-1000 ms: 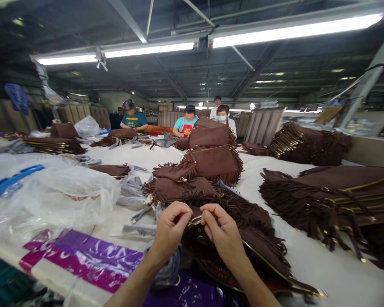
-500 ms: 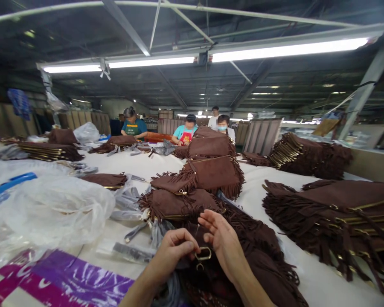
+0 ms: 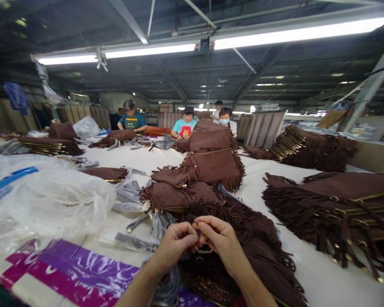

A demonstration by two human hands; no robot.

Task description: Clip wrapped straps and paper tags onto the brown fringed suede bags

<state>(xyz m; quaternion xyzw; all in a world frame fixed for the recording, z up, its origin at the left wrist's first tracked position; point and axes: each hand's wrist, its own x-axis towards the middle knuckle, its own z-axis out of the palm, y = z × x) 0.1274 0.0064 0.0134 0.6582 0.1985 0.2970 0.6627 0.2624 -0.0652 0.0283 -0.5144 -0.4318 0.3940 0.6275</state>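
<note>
A small gold ring (image 3: 205,250) sits at six o'clock in the view, just under the meeting fingertips, above a brown fringed bag (image 3: 269,268). From the ring, the left hand (image 3: 176,243) is at nine o'clock, seemingly pinching its left end; the right hand (image 3: 221,244) is at three, thumb and forefinger pressed together, on what I cannot tell. The step in hand looks like fine fingertip work at this ring; the next move calls for a steady pinch. Stacked bags (image 3: 213,168) rise at twelve on the white desk (image 3: 320,260); clear plastic (image 3: 67,200) spreads between nine and ten.
</note>
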